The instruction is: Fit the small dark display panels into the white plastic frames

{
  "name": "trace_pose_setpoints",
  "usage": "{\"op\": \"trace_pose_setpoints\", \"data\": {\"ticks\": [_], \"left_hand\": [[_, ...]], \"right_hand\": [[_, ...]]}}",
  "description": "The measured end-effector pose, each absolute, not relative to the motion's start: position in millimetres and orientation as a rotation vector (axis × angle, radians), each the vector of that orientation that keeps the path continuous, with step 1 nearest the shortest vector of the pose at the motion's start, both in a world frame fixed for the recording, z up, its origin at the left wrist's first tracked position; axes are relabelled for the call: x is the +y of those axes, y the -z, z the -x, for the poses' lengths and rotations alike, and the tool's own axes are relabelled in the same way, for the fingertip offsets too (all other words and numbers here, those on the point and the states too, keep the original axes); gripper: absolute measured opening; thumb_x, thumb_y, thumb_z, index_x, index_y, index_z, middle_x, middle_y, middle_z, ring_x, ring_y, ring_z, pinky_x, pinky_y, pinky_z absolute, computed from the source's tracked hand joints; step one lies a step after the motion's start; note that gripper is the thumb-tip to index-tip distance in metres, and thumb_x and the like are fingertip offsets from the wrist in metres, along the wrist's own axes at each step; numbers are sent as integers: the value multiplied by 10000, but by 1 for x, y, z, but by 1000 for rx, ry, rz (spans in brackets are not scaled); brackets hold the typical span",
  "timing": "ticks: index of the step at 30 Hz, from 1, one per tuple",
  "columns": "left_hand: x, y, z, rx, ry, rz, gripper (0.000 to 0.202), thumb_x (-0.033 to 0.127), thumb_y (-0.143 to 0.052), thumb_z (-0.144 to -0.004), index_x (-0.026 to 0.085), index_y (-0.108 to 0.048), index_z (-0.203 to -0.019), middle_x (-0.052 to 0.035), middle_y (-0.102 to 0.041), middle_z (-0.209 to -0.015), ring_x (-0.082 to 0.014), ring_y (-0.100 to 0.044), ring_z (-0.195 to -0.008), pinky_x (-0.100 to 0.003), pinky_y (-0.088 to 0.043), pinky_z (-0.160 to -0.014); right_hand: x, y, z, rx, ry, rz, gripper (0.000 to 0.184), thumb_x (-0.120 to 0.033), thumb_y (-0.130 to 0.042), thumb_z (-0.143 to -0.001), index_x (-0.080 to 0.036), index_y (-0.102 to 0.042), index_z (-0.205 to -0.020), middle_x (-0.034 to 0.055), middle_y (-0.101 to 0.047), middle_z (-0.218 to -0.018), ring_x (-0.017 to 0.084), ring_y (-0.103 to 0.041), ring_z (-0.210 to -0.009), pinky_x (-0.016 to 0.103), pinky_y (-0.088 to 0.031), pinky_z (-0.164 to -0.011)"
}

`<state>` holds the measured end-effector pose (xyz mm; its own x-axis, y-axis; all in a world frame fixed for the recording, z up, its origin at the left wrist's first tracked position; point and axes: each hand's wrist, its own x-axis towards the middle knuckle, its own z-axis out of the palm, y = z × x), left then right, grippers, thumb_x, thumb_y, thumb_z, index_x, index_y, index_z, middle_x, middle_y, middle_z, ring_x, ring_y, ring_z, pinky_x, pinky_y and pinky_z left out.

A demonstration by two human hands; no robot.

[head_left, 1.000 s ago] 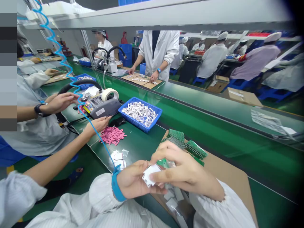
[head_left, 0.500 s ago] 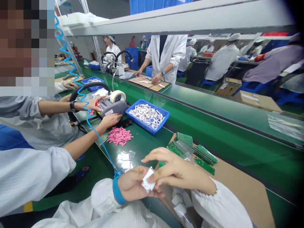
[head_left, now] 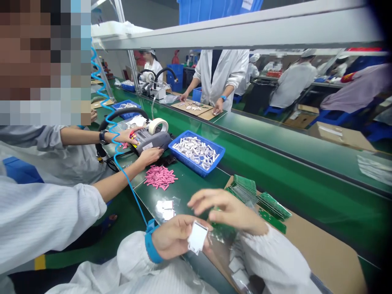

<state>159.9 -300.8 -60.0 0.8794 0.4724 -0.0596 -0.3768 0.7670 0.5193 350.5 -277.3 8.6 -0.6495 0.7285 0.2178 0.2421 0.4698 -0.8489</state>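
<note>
The left hand (head_left: pixel 173 237) grips a small white packet (head_left: pixel 197 237) at bottom centre, its fingers mostly hidden behind it; the packet's contents are hard to make out. The half-open right hand (head_left: pixel 228 210) is apart from it, just below stacked green strips (head_left: pixel 243 190) on a cardboard sheet (head_left: pixel 321 245).

A small white rectangular packet (head_left: pixel 197 237), dark along its top edge, stands nearly upright, pinched in the left hand (head_left: pixel 173 239). The right hand (head_left: pixel 228 210) hovers open just beside it, above a crumpled clear plastic film (head_left: pixel 222 237). Overlapping green circuit boards (head_left: pixel 245 188) lie fanned beyond, on a brown cardboard sheet (head_left: pixel 321 245).
</note>
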Motion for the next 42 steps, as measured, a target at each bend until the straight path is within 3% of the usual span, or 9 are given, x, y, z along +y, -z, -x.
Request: {"op": "trace_pose_setpoints", "data": {"ticks": [2, 6, 11, 20, 25, 31, 34, 42], "left_hand": [[-300, 60, -157, 186, -466, -519, 472, 429, -790, -627, 126, -710, -980, -64, -713, -735, -172, -667, -707, -320, -534, -752], [-300, 52, -154, 208, -445, -551, 439, 454, -773, -635, 184, -721, -976, -45, -709, -746, -163, -643, -706, -320, -526, -784], [-296, 45, -150, 262, -451, -602, 429, 472, -747, -651, 222, -716, -998, -13, -692, -754, -161, -637, -717, -303, -498, -784], [-293, 47, -158, 267, -459, -551, 426, 451, -773, -615, 231, -727, -977, -18, -676, -788, -154, -614, -706, -315, -499, -770], [-293, 46, -157, 322, -552, -540, 457, 479, -805, -562, 228, -742, -938, -17, -666, -731, -144, -582, -641, -310, -493, -716], [-287, 38, -151, 380, -653, -490, 369, 425, -780, -628, 249, -732, -949, -21, -650, -774, -131, -557, -679, -296, -487, -723], [-286, 31, -155, 362, -683, -491, 380, 400, -764, -662, 213, -719, -990, -30, -640, -777, -139, -562, -729, -311, -486, -766], [-292, 13, -169, 359, -698, -522, 394, 414, -800, -606, 154, -729, -894, -47, -612, -740, -139, -529, -699, -294, -466, -724]], "right_hand": [[-248, 13, -343, -2079, -949, 1143, 360, -436, -419, -948, -158, -636, -1024, 84, -646, -1068, 159, -612, -968, 309, -492, -857], [-191, 66, -315, -2128, -764, 1479, 189, -235, -584, -874, -117, -612, -1018, 94, -636, -1047, 177, -600, -929, 364, -479, -866], [-169, 103, -292, -2299, -562, 1704, 195, -307, -566, -900, -152, -609, -1010, 63, -595, -1109, 200, -567, -1019, 426, -474, -889], [-166, 101, -291, -2459, -414, 1778, 220, -318, -543, -916, -153, -597, -1050, 64, -599, -1102, 188, -585, -984, 398, -502, -847], [-175, 79, -296, -2404, -376, 1806, 171, -283, -548, -913, -133, -613, -964, 50, -629, -992, 165, -608, -894, 360, -513, -792], [-244, -1, -327, -2162, -284, 1701, 157, -172, -459, -916, -170, -615, -925, 49, -656, -929, 154, -611, -860, 283, -477, -763], [-291, -33, -335, -1980, -210, 1340, 158, -187, -464, -918, -199, -610, -859, 26, -662, -832, 143, -613, -765, 260, -483, -675], [-327, -43, -330, -2066, 98, 1153, 126, -130, -504, -898, -167, -613, -847, 40, -657, -780, 158, -536, -695, 298, -423, -624]]}}
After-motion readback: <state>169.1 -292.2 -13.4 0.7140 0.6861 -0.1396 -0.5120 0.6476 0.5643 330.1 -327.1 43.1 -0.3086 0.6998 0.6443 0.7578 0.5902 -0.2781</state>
